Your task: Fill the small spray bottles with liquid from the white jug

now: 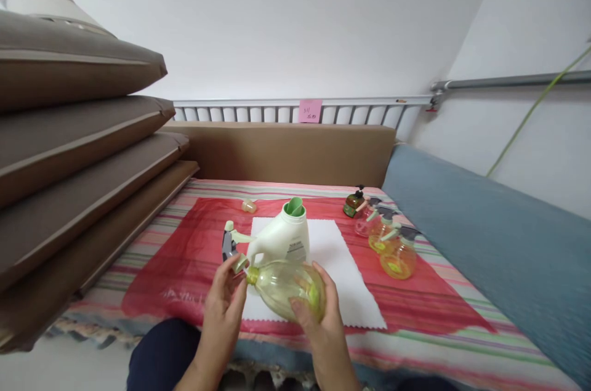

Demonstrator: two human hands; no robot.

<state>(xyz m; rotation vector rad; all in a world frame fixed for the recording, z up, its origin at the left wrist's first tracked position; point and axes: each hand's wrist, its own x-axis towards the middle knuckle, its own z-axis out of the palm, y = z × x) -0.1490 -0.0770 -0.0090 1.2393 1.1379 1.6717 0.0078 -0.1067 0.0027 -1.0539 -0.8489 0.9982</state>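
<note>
A clear yellow bottle (pixel 281 285) lies tilted on its side in my right hand (pixel 325 326), its neck pointing left. My left hand (pixel 225 297) pinches the collar of a grey and pale green spray head (pixel 228 244) at that neck. The spray head sits at an angle to the neck; whether its threads touch cannot be made out. Just behind stands a pale green jug (pixel 287 237) with its mouth uncovered and a green spout inside. Under the jug lies a white sheet (pixel 339 274) with scalloped edges.
Several spray bottles (pixel 399 258) and a dark green pump bottle (pixel 353 203) stand to the right. A small translucent cap (pixel 249 206) lies at the back left. Red plastic (pixel 170 268) covers the striped cloth. Stacked brown cushions (pixel 83 132) rise at left.
</note>
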